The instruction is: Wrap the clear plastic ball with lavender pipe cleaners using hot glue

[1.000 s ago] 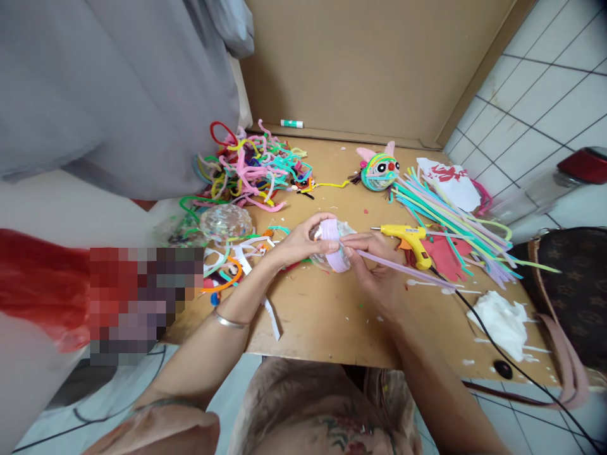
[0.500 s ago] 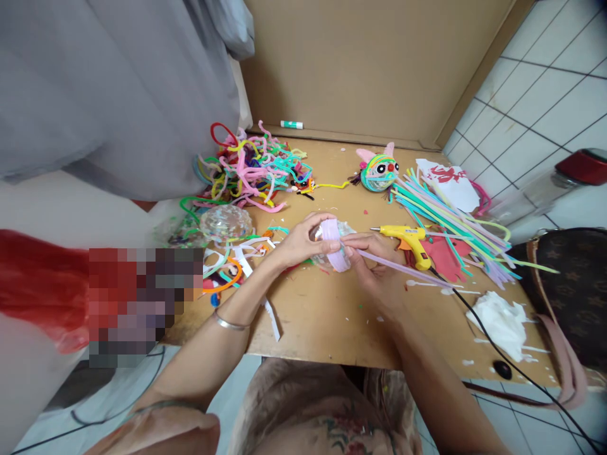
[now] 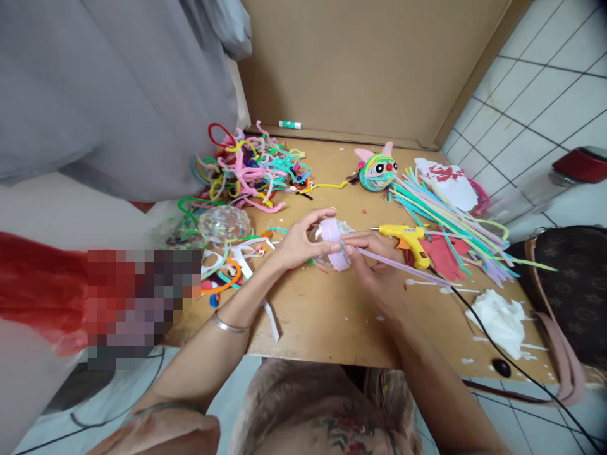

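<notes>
well, a lilac band [image 3: 331,230] round a clear ball [image 3: 321,260]

left hand [image 3: 301,240] curls half-closed around the ball; right hand [image 3: 373,264] pinches a lilac strip [image 3: 403,266] at the band, over the table [image 3: 308,325], left of the yellow glue gun [image 3: 408,239]

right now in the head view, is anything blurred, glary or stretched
Head view: mosaic blocks hide a patch beside shiny red material; head view: the clear red-capped bottle looks stretched at right; head view: light is soft, the fuzzy lilac pipe cleaner in the right hand is readable.
</notes>
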